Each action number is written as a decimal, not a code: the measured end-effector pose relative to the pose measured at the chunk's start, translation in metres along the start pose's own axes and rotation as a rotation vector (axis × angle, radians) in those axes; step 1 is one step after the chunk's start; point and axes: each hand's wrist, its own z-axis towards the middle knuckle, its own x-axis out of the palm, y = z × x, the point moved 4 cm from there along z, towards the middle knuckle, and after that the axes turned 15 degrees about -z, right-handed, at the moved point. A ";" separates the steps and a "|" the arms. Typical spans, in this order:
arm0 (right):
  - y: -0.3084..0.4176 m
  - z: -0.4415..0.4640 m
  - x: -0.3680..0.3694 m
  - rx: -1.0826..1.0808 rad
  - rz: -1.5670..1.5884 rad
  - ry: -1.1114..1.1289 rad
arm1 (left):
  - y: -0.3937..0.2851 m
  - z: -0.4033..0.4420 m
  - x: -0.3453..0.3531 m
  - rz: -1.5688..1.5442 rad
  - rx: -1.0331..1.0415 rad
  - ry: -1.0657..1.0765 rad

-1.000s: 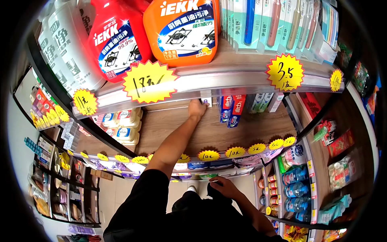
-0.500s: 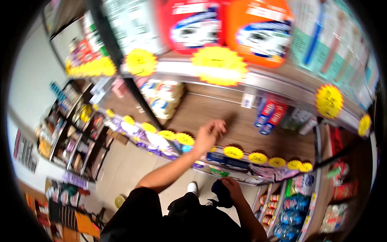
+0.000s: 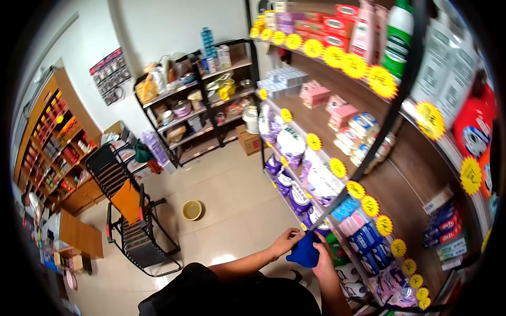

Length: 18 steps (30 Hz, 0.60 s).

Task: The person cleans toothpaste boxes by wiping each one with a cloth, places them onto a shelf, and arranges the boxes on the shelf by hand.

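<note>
A bunched blue cloth point(image 3: 304, 254) is between my hands at the lower middle, in front of the shelf's edge. My right hand point(image 3: 323, 255) is closed around its right side, the thumb lying near the top. My left hand point(image 3: 286, 243) reaches to its upper left edge with bent fingers that seem to pinch the fabric; the fingertips are partly hidden. Just beyond the hands are purple-and-white packages point(image 3: 299, 199) and blue packs point(image 3: 369, 243) on the lower shelves.
The tall shelf unit point(image 3: 400, 152) with yellow price tags point(image 3: 382, 82) rises close on my right. A black reclining chair point(image 3: 149, 246) stands at left, with a yellowish bowl point(image 3: 192, 210) on the tiled floor point(image 3: 232, 195). Another stocked rack point(image 3: 203, 105) is against the back wall.
My view has swung left, toward the room. My left hand has moved off the brown shelf board to the blue cloth, which was in my right hand alone. The cloth is now raised higher.
</note>
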 end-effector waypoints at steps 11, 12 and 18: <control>-0.079 0.086 0.242 -0.120 -0.540 0.186 | -0.057 -0.080 -0.245 -0.449 -0.200 -0.095; -0.085 0.092 0.260 -0.097 -0.515 0.183 | -0.067 -0.081 -0.264 -0.439 -0.081 -0.101; -0.111 0.151 0.341 0.257 -0.291 0.393 | -0.121 -0.081 -0.356 -0.428 0.283 -0.210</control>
